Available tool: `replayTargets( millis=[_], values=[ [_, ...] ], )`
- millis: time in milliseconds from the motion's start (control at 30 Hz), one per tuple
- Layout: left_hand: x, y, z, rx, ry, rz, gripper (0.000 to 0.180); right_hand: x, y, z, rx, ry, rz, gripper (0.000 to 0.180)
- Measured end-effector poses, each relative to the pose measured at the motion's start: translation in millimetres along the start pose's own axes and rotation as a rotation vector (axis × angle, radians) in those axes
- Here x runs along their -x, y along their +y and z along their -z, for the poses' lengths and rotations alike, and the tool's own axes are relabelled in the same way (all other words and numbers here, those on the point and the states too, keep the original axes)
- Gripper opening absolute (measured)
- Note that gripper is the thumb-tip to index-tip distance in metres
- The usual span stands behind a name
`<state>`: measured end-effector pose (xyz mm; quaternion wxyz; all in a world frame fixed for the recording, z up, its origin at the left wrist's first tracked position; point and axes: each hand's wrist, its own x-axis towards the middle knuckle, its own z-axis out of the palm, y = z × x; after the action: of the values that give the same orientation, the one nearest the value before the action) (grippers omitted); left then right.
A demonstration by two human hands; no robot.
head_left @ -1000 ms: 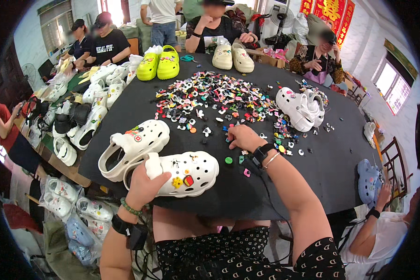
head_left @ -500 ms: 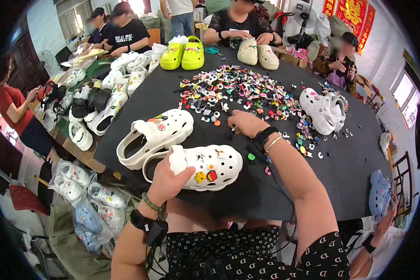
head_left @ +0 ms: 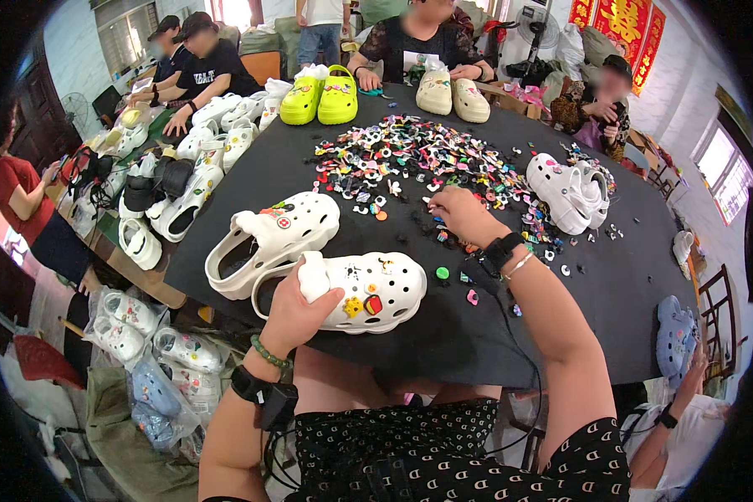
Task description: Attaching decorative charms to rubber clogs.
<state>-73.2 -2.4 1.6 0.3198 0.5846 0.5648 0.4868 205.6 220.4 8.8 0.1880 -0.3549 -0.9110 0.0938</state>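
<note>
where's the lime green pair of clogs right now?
In the head view, the lime green clogs sit at the far edge of the black table, left of centre, with the beige pair to their right and the pile of charms just in front.

Lime-green clogs [head_left: 319, 97], beige clogs [head_left: 453, 94]

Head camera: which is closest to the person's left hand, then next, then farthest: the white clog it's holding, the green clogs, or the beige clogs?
From the left hand:
1. White clog, in its grip at the near table edge.
2. Lime-green clogs, far side, slightly left.
3. Beige clogs, far side, further right.
</note>
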Motion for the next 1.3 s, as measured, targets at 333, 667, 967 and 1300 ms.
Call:
replayTargets(
  millis=[333,667,967,1300],
  values=[
    [-2,2,1,-0.005,0.015,0.021,0.046,40,-124,45,-0.348,-0.145,0.231,0.012],
    [-2,-3,0,0.002,0.031,0.023,0.047,13,-145,26,-0.271,-0.166,0.274,0.013],
    [1,-12,0,-0.055,0.051,0.024,0.061,-14,-153,20,-0.279,-0.470,0.125,0.012],
    [-1,3,2,-0.084,-0.007,0.017,0.054,-15,-140,0,-0.215,-0.355,0.285,0.016]
  ],
)
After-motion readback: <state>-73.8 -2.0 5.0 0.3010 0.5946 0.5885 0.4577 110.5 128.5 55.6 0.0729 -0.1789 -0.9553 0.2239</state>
